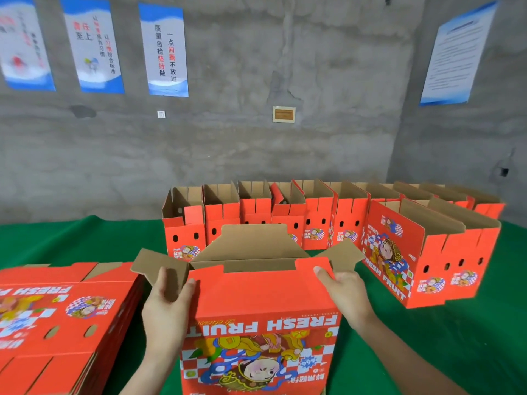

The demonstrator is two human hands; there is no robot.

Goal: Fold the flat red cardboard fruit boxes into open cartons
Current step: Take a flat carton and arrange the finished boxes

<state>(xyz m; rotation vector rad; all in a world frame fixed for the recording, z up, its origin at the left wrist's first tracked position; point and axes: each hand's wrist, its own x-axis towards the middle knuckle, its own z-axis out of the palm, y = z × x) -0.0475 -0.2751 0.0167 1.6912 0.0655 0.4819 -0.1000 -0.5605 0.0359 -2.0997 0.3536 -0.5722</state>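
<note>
- I see a grey concrete wall (256,152) filling the upper half of my view, with blue-and-white posters (164,49) hung along it.
- Below it is the tabletop (456,337), covered in green cloth.
- A row of open cartons (322,223) stands upright along the far side. They sit side by side with their brown insides showing, and the row turns toward me at the right end.
- On my left, a stack of flat boxes (57,317) lies on the tabletop with the red printed side up, just beside the box I am working on.
- The half-folded box (262,309) stands upright at centre, nearest me. Its "FRESH FRUIT" print is upside down from here, and its top is open with brown flaps splayed left, right and to the rear.
- My left hand (168,306) grips the box's upper left corner. The thumb is on the red front panel and the fingers are curled against the left flap (154,263).
- My right hand (345,289) grips the upper right corner. One finger lies on the red front and the rest are curled round the edge below the right flap (345,255).
</note>
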